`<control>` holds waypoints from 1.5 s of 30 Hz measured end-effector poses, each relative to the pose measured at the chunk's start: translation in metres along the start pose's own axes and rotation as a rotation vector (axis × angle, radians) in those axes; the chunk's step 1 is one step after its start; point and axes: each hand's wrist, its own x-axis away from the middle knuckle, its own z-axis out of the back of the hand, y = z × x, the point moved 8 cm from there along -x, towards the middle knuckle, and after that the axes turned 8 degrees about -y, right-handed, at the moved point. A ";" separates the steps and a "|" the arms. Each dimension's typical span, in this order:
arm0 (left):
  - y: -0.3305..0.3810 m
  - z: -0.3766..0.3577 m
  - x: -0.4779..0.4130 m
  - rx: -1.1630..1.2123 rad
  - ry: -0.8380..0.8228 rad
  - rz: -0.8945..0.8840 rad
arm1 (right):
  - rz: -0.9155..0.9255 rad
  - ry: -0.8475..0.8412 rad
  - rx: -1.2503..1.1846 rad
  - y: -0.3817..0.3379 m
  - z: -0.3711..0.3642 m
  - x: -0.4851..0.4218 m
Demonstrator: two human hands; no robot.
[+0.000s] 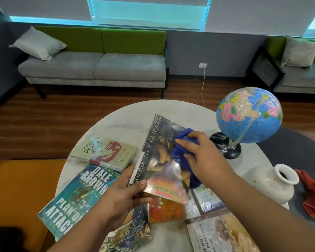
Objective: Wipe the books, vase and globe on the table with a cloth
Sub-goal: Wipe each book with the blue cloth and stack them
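Head: L hand (120,195) holds book (164,160), R hand (202,153) presses cloth (182,148) on cover.

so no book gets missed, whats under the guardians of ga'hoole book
An orange-covered book lies on the table beneath the held Guardians of Ga'Hoole book. Its upper part is covered, so the rest of that cover cannot be seen.

Books (105,153) lie across the left and front of the tabletop (127,122); the globe (249,115) stands at its right, the vase (273,182) before the globe
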 end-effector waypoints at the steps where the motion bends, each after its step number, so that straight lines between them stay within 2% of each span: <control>1: 0.000 -0.001 0.000 -0.008 -0.006 -0.003 | -0.002 0.001 0.050 -0.001 0.001 -0.002; 2: 0.000 -0.001 -0.001 -0.013 -0.004 -0.002 | 0.037 -0.049 0.107 -0.009 -0.003 -0.002; 4: -0.001 0.002 0.000 -0.010 0.012 0.002 | 0.143 -0.155 0.056 -0.024 -0.015 0.005; 6: -0.002 0.004 0.002 -0.013 0.010 0.005 | 0.192 -0.193 0.019 -0.026 -0.018 0.009; 10: -0.002 -0.003 0.002 -0.028 -0.019 0.016 | 0.021 -0.018 0.048 0.002 0.001 -0.003; 15: 0.001 0.002 0.001 -0.031 -0.001 0.023 | 0.226 -0.237 0.072 -0.029 -0.017 0.007; 16: 0.002 0.001 0.001 -0.035 -0.006 0.025 | 0.219 -0.205 0.059 -0.024 -0.011 0.004; 19: 0.006 -0.005 -0.002 -0.068 -0.038 0.021 | 0.038 0.001 0.023 -0.001 0.011 -0.011; 20: 0.007 -0.006 -0.004 -0.076 -0.043 0.021 | 0.043 0.009 0.052 -0.005 0.012 -0.011; 24: 0.009 -0.005 -0.001 -0.086 -0.047 0.034 | 0.355 -0.216 0.127 -0.049 -0.013 0.005; 26: 0.008 -0.004 0.002 -0.080 -0.058 0.046 | 0.324 -0.218 0.055 -0.039 -0.008 -0.001; 28: 0.007 -0.006 0.002 -0.080 -0.069 0.053 | 0.183 -0.062 -0.005 -0.014 0.007 -0.015; 29: 0.007 -0.007 0.002 -0.089 -0.074 0.054 | 0.136 -0.022 0.039 -0.010 0.009 -0.018; 31: 0.007 -0.008 0.001 -0.106 -0.082 0.056 | 0.207 -0.073 0.173 -0.028 -0.002 -0.014; 34: 0.005 -0.005 0.004 -0.094 -0.064 0.069 | 0.451 -0.221 0.219 -0.058 -0.026 0.006; 36: 0.004 -0.003 0.004 -0.099 -0.068 0.075 | 0.425 -0.168 0.154 -0.048 -0.017 -0.005; 39: 0.005 -0.007 0.003 -0.087 -0.088 0.079 | 0.194 0.004 0.017 -0.026 0.002 -0.022; 41: 0.006 -0.009 0.002 -0.089 -0.092 0.076 | 0.280 -0.048 0.104 -0.046 -0.006 -0.015; 43: 0.004 -0.010 0.003 -0.080 -0.095 0.078 | 0.445 -0.144 0.149 -0.065 -0.017 -0.004; 45: 0.002 -0.007 0.004 -0.069 -0.084 0.085 | 0.443 -0.141 0.108 -0.057 -0.010 -0.011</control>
